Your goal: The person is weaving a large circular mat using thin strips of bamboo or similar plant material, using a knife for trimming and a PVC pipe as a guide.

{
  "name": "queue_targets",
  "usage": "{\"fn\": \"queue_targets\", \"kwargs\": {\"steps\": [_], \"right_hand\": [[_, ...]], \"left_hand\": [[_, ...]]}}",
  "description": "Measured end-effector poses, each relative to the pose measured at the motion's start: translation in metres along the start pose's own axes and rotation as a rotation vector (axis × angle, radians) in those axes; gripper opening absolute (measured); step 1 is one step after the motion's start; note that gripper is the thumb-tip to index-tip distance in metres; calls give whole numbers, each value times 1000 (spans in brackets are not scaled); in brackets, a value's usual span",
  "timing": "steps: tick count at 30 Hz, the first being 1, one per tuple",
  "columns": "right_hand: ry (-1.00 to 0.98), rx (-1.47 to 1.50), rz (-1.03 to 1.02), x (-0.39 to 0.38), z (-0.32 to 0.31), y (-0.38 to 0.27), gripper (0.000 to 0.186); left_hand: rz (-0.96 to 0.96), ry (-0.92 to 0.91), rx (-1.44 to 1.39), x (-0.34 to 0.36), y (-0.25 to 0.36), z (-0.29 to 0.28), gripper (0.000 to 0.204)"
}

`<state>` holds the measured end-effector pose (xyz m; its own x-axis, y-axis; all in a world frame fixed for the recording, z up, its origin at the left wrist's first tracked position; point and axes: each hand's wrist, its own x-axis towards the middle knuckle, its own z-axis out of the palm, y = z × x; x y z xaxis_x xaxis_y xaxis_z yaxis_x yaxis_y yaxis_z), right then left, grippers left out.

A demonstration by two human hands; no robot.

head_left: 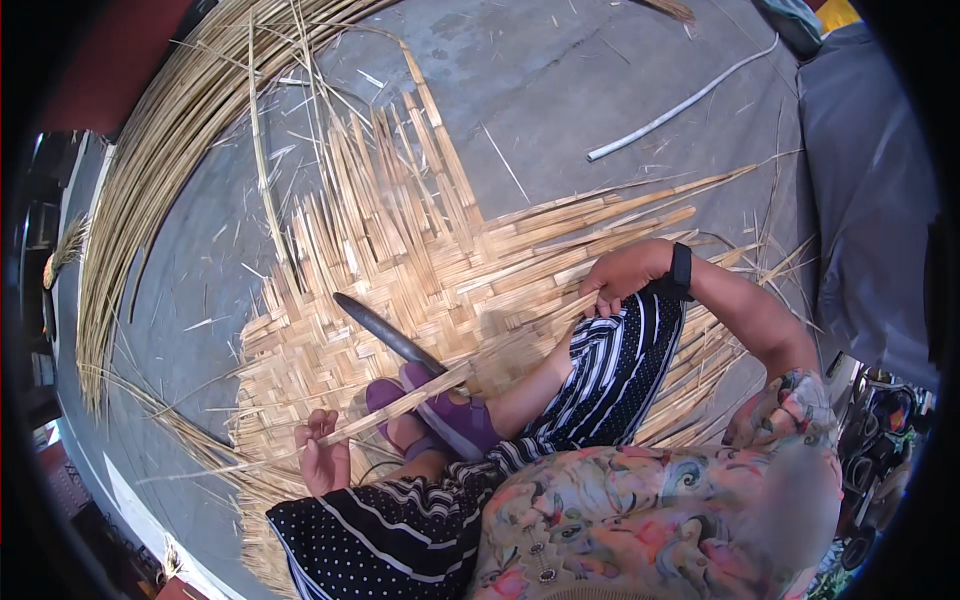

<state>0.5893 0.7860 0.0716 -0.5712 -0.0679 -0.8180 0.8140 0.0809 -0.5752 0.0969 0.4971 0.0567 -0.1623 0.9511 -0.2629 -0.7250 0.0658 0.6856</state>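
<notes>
Flat bamboo strip (pixel 420 400) pinched by both hands.

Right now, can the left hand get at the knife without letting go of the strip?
Probably not. The left hand pinches the strip at its low end, while the knife lies up on the mat, beyond the purple sandal.
</notes>
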Motion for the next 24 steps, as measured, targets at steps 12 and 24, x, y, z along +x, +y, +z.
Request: {"fn": "queue_targets", "kwargs": {"steps": [12,24], "right_hand": [[1307,-454,-304,59,-63,16,25],[1312,-918,594,12,-118,155,19]], "left_hand": [[-725,432,-53,-35,-69,-47,30],[-615,72,499,-29,49,10,33]]}}
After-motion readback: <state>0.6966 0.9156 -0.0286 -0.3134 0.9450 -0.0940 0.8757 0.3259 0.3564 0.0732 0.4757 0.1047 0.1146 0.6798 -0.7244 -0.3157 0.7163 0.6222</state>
